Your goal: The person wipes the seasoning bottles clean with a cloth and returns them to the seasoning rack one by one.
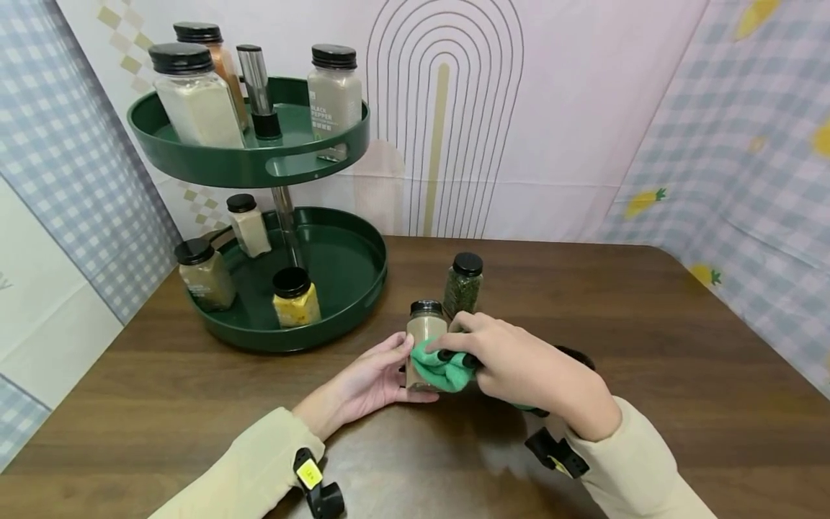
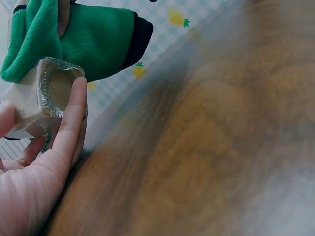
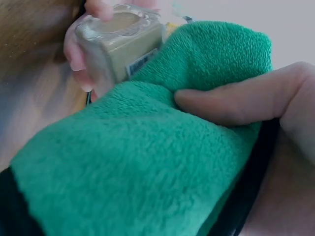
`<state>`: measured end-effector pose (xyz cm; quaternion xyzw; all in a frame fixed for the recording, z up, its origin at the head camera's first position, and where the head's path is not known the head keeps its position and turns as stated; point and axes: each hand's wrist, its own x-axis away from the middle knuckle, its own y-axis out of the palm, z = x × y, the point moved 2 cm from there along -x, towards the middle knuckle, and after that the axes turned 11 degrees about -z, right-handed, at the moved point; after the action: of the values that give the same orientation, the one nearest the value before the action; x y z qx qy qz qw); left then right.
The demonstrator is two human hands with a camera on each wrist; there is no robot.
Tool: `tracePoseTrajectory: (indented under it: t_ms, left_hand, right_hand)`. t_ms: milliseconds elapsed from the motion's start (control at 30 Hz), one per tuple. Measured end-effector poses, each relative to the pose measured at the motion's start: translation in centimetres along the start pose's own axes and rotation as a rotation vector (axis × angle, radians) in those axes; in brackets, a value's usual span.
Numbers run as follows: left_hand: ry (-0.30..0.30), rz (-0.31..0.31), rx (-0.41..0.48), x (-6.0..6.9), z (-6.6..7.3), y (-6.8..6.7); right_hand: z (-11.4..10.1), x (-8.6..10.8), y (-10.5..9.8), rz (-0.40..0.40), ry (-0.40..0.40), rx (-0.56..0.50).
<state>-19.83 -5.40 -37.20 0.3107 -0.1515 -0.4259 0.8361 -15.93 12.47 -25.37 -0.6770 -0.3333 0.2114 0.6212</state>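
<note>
A clear, square-sided jar of beige powder with a black lid [image 1: 426, 328] was between the two hands, just right of the left hand [image 1: 363, 386] and left of the right hand [image 1: 512, 357], at the brown wood-grain tabletop [image 1: 648, 310]. Its long axis leaned away from the person, lid at the far end, base turned back toward the person, and its right flank met the right hand's side. The left hand's fingers gripped the jar, one of them stretched up to the edge of the base. The right hand's fingers pinched a fuzzy green cloth with black edging [image 1: 447, 367], the thumb pressed into its folds, and the cloth lay against the jar. A clear jar of dark green flakes with a black lid [image 1: 463, 285] stood just beyond
</note>
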Motion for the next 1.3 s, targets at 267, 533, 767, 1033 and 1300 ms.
tracePoseTrajectory:
  t_ms: [267,533,767,1033,1300]
  left_hand:
    - [0.003,0.012,-0.035,0.0,-0.1,0.1]
    - [-0.002,-0.017,0.008,-0.1,-0.1,0.0]
    - [-0.032,-0.050,0.053,-0.2,-0.1,0.0]
    - [-0.045,-0.089,0.004,-0.2,-0.1,0.1]
    - [-0.048,-0.108,0.006,-0.2,-0.1,0.1]
  right_hand:
    - [-0.5,0.6,-0.1,-0.126,-0.079,-0.061]
    - [0.5,1.2,-0.6,-0.260,-0.110,-0.203]
    - [2.3,1.5,-1.7,0.065,0.090,-0.039]
    - [2.5,-0.4,-0.2,0.145,0.186,0.011]
    - [2.3,-0.5,0.1,0.027,0.160,-0.039]
